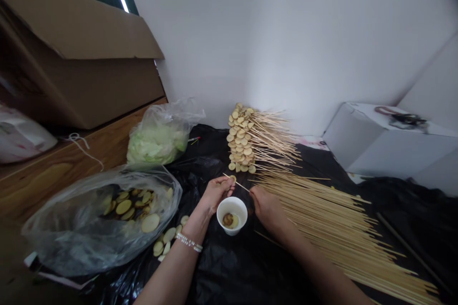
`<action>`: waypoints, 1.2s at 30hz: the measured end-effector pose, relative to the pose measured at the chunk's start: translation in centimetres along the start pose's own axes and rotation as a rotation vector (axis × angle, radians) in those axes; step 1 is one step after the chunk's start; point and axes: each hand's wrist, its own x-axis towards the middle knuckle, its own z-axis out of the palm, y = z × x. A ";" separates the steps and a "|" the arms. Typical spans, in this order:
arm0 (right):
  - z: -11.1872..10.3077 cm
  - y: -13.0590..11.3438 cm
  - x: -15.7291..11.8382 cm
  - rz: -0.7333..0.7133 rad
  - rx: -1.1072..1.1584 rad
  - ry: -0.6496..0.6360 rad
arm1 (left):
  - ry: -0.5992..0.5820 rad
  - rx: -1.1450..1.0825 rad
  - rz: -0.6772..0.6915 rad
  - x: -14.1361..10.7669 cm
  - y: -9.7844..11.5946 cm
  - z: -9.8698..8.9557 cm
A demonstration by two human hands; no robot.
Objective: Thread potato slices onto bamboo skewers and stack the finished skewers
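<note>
Skewer (242, 186) looks thin, straight, pale and wooden.

Lettering: none legible.
Faint reddish marks on the white bag (25, 134) at far left, too blurred to tell if print. Pinkish-red marks on the pale sheet (312, 142) by the wall, just beside the white box (372, 140); too small to make out as words, numbers or pattern.
</note>
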 end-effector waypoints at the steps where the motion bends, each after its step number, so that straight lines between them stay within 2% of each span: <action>1: 0.1 0.1 -0.1 -0.007 -0.014 0.014 | 0.001 0.005 -0.001 0.0 0.0 0.0; 7: 0.1 -0.5 -0.3 -0.053 -0.042 0.096 | -0.088 0.138 -0.054 -0.3 -0.5 0.7; 11: 0.1 -0.8 -0.3 -0.034 -0.019 0.077 | -0.071 0.121 -0.054 -0.5 -0.5 1.0; 14: 0.0 -0.5 -0.2 0.008 0.033 0.091 | -0.061 0.006 -0.075 -0.3 -0.2 0.6; 17: -0.4 -0.2 0.0 0.037 0.084 0.111 | -0.018 -0.234 -0.152 0.1 0.4 0.0; 21: -0.7 0.1 0.1 0.014 0.104 0.118 | 0.028 -0.493 -0.270 0.3 1.1 -0.6; 24: -0.8 0.1 0.1 0.004 0.097 0.120 | 0.019 -0.601 -0.274 0.3 1.3 -0.7; 28: -0.8 0.3 0.1 -0.012 0.084 0.143 | 0.020 -0.661 -0.263 0.5 0.9 -0.6; 33: -1.0 0.5 0.1 -0.023 0.066 0.152 | -0.039 -0.650 -0.199 0.7 0.3 -0.8; 36: -1.2 0.3 0.1 -0.030 0.062 0.144 | -0.015 -0.616 -0.192 0.5 0.3 -0.9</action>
